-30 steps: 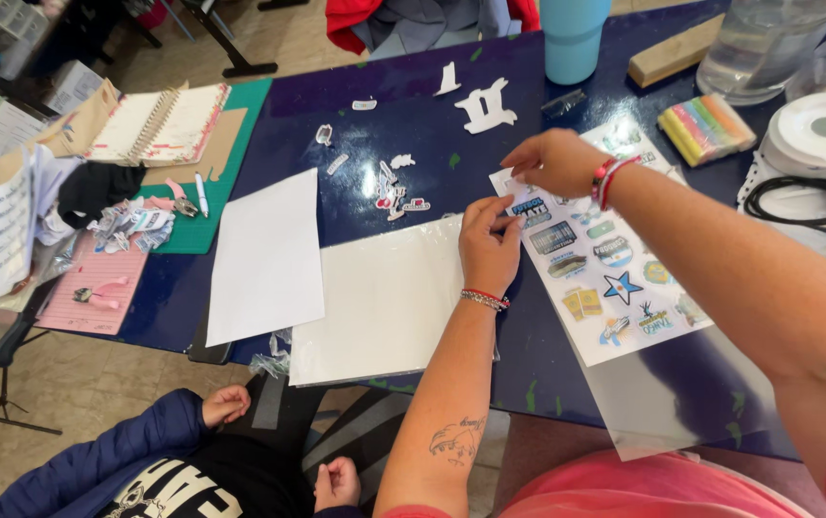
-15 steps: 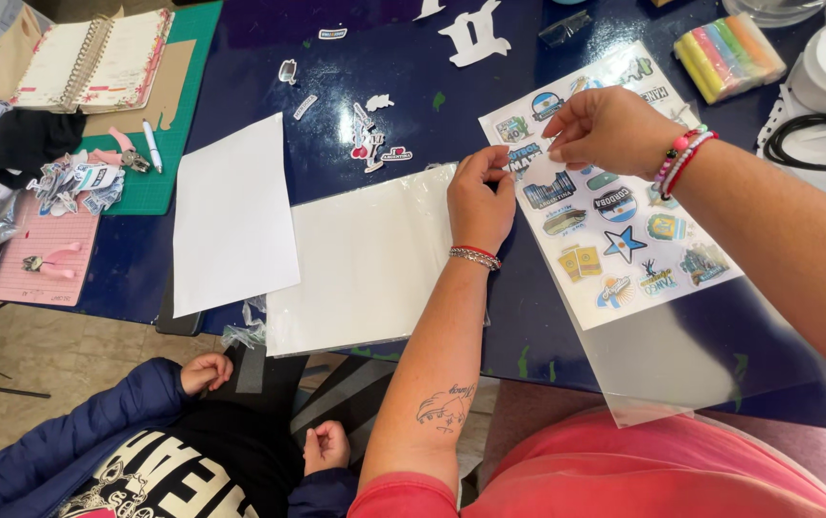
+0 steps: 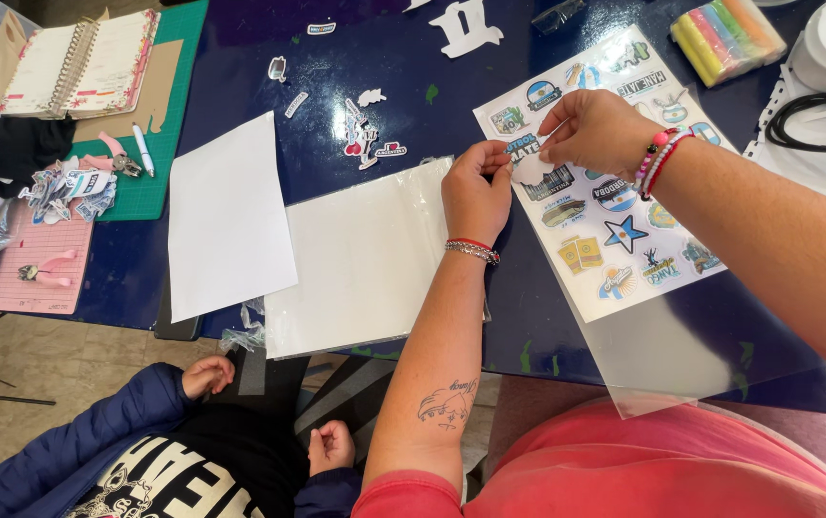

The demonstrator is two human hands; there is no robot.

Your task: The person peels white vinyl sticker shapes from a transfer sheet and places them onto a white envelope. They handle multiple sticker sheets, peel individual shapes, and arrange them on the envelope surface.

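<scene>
A white sticker sheet [image 3: 614, 216] covered with several colourful stickers lies on the dark blue table [image 3: 413, 115]. My left hand [image 3: 475, 192] presses on the sheet's left edge with its fingers bent. My right hand [image 3: 593, 132] pinches a small white piece [image 3: 533, 171] just above the sheet, its fingertips almost meeting those of the left hand. A clear plastic film [image 3: 681, 360] sticks out from under the sheet toward me.
A plastic-covered white sheet [image 3: 360, 259] and a loose white paper [image 3: 229, 216] lie to the left. Cut-out stickers [image 3: 365, 139], a green cutting mat [image 3: 159, 105], a spiral notebook [image 3: 77, 62] and coloured chalks [image 3: 727, 34] are farther off. Another person in a blue jacket [image 3: 96, 451] sits below the table edge.
The view has shifted closer over the sticker sheet. My right hand has drawn back from the sheet's top edge toward my left hand and now pinches a small white piece.
</scene>
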